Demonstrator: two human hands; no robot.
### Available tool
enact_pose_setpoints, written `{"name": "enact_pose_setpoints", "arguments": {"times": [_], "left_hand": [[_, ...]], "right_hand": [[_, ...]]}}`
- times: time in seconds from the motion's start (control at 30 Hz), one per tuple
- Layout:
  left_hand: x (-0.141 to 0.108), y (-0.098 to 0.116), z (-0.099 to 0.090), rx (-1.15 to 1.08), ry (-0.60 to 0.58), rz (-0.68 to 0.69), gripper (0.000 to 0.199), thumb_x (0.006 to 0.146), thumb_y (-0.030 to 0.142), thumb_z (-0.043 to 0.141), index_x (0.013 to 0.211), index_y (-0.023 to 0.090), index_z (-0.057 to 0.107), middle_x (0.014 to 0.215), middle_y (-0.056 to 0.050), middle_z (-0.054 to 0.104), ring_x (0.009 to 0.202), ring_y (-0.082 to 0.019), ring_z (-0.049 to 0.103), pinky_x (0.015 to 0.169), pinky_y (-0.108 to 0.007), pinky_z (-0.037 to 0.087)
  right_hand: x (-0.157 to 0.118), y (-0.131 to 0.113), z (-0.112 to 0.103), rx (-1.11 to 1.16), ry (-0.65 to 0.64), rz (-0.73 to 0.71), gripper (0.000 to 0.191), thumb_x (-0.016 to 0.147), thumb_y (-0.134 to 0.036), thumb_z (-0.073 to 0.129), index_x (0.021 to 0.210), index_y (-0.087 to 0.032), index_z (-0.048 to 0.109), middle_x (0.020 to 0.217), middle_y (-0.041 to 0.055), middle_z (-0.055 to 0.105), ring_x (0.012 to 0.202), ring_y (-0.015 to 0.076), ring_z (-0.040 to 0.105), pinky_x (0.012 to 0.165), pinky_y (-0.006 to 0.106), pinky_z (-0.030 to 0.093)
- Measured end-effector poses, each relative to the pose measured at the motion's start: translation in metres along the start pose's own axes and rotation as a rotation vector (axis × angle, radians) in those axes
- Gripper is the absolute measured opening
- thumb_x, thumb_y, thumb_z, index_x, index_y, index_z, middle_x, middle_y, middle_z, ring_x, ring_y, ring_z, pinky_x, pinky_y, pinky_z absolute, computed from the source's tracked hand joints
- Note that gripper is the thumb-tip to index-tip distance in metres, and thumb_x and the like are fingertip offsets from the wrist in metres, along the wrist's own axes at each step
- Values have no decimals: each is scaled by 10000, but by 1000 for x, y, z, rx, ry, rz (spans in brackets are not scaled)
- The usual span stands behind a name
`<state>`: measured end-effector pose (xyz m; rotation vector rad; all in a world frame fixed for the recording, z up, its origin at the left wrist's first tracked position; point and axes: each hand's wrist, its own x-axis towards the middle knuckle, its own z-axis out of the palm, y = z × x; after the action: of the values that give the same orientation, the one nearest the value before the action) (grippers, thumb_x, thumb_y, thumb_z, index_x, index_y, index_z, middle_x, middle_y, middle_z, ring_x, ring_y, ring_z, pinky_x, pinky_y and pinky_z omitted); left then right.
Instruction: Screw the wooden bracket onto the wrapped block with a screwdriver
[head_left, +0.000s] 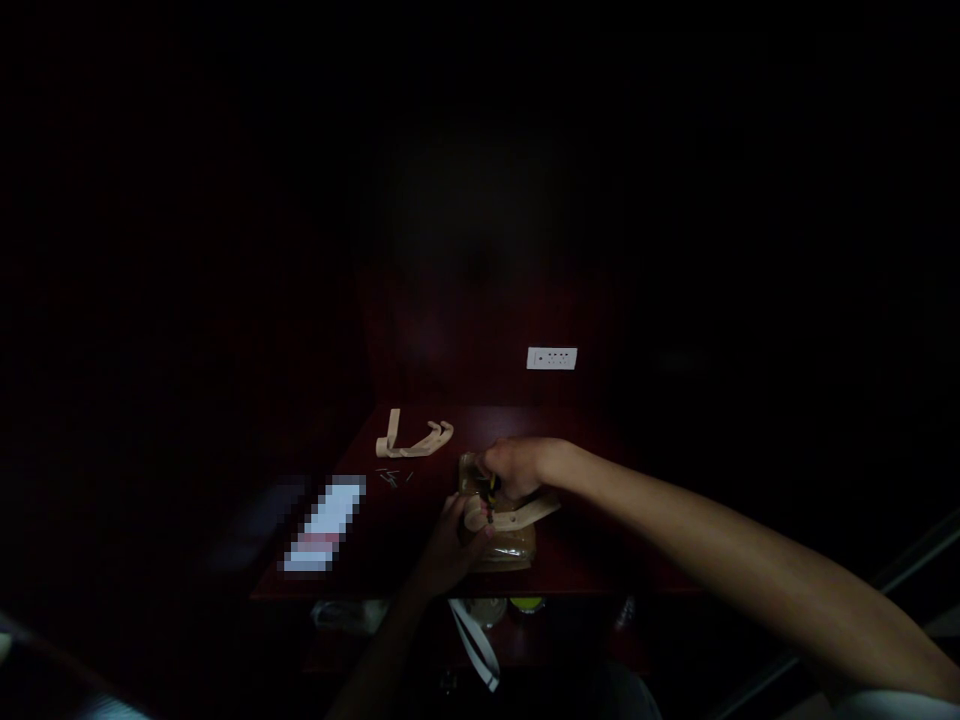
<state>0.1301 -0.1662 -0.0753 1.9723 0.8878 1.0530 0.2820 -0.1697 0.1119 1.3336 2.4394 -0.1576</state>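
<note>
My left hand (451,548) is closed on the round end of a pale wooden piece (517,518), steadying it on a brown parcel wrapped in shiny tape (510,553). Above that piece, my right hand (517,466) grips a slim yellow and black screwdriver (492,484), which points down at the wood near the left fingers. Whether its tip touches a screw is too dark to tell. A second pale wooden part with curved hooks (420,446) lies farther back on the left. Several thin screws or nails (389,478) are scattered in front of it.
The dark red table (360,540) meets a wall with a white socket plate (552,358). A bright, pixelated rectangle (324,524) is at the table's left side. Below the front edge hang a white strap (474,645) and a yellow-topped container (527,604). The surroundings are very dark.
</note>
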Motion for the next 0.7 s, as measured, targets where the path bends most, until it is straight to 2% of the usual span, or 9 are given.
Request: {"name": "enact_pose_setpoints", "arguments": {"times": [0.2,0.47,0.6,0.7], "left_hand": [[-1,-3,0,6,4,-14,396,799,393,588,1147,213,533,1162,-92,523,1108,-246,490,980,-401,395],[0,-1,0,4,-8,-23,372,800,402,582,1120,218,541,1160,-83,522,1113,-245,493,977,-391,401],[0,0,-1,-1,-1,-13,340,799,392,585,1084,209,554,1119,-82,537,1066,-237,510,962,-391,410],[0,0,0,8,-2,-14,347,802,383,584,1097,206,546,1132,-88,530,1079,-237,502,975,-396,398]], "right_hand": [[0,1,-4,26,41,-25,307,740,-296,659,1017,-170,700,921,82,701,775,184,624,595,234,402],[1,-2,-3,-6,8,-11,389,728,-406,636,1015,-154,708,890,95,707,721,192,628,548,247,395],[-2,-1,-3,38,-33,-5,422,682,-318,659,1072,-158,680,916,84,704,706,184,623,529,238,389],[-2,0,-4,39,-19,-15,383,713,-273,642,1080,-169,673,927,77,698,739,185,619,548,239,387]]}}
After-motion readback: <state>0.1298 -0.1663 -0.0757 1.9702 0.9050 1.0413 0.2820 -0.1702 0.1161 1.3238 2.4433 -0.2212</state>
